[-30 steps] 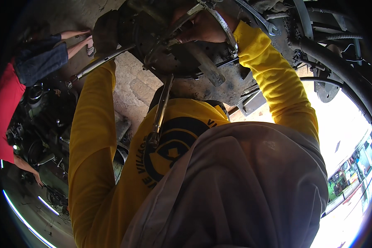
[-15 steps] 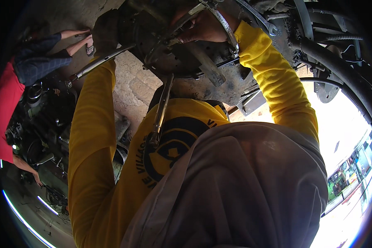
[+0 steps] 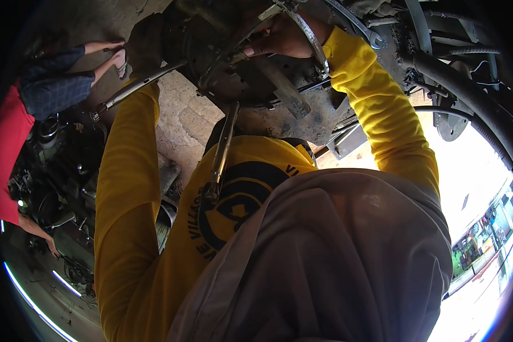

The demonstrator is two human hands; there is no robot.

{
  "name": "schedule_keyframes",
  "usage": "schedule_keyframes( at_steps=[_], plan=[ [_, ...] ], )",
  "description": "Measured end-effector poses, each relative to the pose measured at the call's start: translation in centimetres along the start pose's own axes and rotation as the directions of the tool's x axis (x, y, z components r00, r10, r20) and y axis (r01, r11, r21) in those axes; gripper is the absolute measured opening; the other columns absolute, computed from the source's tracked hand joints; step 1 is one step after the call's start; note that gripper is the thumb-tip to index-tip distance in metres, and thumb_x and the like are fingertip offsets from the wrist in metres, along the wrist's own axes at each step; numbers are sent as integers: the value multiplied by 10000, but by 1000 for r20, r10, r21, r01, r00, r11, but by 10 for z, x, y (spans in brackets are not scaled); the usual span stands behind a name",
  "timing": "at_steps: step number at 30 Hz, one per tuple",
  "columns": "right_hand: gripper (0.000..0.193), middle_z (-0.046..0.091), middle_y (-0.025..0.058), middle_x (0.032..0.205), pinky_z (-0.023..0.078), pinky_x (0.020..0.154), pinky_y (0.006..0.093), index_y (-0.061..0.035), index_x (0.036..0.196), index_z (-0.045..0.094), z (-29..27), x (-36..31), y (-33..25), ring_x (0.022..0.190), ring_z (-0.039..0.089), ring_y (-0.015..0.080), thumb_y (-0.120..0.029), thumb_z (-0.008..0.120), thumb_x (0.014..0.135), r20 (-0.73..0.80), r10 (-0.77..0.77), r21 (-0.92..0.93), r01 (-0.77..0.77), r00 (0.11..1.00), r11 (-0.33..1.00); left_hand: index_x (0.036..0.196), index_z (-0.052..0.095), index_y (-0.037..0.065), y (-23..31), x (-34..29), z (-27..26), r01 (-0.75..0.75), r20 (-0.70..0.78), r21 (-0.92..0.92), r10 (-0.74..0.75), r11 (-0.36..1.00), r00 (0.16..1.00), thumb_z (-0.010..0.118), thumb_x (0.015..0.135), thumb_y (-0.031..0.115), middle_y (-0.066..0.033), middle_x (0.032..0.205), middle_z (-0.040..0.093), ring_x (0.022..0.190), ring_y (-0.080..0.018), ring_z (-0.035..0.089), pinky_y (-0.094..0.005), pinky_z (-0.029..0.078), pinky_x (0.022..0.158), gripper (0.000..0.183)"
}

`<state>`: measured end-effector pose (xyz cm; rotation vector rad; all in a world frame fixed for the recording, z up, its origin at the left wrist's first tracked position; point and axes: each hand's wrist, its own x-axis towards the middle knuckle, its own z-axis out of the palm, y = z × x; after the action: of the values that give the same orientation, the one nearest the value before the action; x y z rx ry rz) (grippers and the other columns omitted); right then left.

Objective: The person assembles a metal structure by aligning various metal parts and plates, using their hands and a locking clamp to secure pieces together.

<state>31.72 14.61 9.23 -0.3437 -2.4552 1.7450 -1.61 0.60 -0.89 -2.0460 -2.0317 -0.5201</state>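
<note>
Bent over the dark round plate (image 3: 242,88), the right hand's (image 3: 286,37) fingers look partly closed; I cannot tell what they grip. A curved metal band (image 3: 312,39) crosses that hand, at the plate's right. Left of the plate, the left hand (image 3: 146,48) is shadowed, its fingers unreadable.

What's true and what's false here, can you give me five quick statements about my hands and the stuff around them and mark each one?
1. A curved metal bar crosses in front of the right hand. True.
2. The left hand is brightly lit. False: it is in deep shadow, so its grip cannot be told.
3. A wrench shows to the right of the right hand. True.
4. The other person is wearing a green top. False: the top is red.
5. The sleeve on the right arm is yellow. True.
</note>
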Motion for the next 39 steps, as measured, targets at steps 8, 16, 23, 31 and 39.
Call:
schedule_keyframes(
  at_steps=[8,16,23,31,39],
  plan=[
    [329,677,54,1046,474,876,339,-113,1139,635,1,4,-13,970,628,220,-279,664,855,13,111,-60,-110,994,992,1201,587,87,4,2,0,69,2,-54,-69,996,998,570,779,73,-121,1135,617,1007,-303,589,-386,489,863,423],
    [341,681,71,1029,468,888,329,-120,1151,637,2,10,8,968,628,220,-277,674,850,126,-27,15,25,992,1000,1195,591,87,8,5,1,119,-4,-90,-120,989,993,569,787,84,-121,1133,618,1006,-302,591,-384,488,864,409],
    [345,665,65,983,465,818,361,-111,1070,646,9,11,3,901,610,211,-252,743,771,-24,-17,-108,15,1000,994,1189,595,87,7,6,-5,158,-2,-117,-159,980,987,569,794,94,-122,1132,619,1005,-301,593,-382,488,864,397],
    [363,662,57,945,468,776,341,-133,1073,656,6,5,13,863,598,198,-284,755,759,19,49,107,-51,999,993,1183,599,87,10,6,-6,174,-3,-145,-176,974,984,569,801,105,-122,1130,620,1004,-299,595,-379,487,864,383],
    [302,638,31,880,482,760,299,-95,1067,645,-1,9,-10,837,595,139,-160,737,787,59,72,-84,-67,996,994,1177,603,87,11,4,-5,194,-1,-161,-197,968,980,568,809,115,-122,1128,621,1002,-297,597,-377,487,864,371]
  ],
)
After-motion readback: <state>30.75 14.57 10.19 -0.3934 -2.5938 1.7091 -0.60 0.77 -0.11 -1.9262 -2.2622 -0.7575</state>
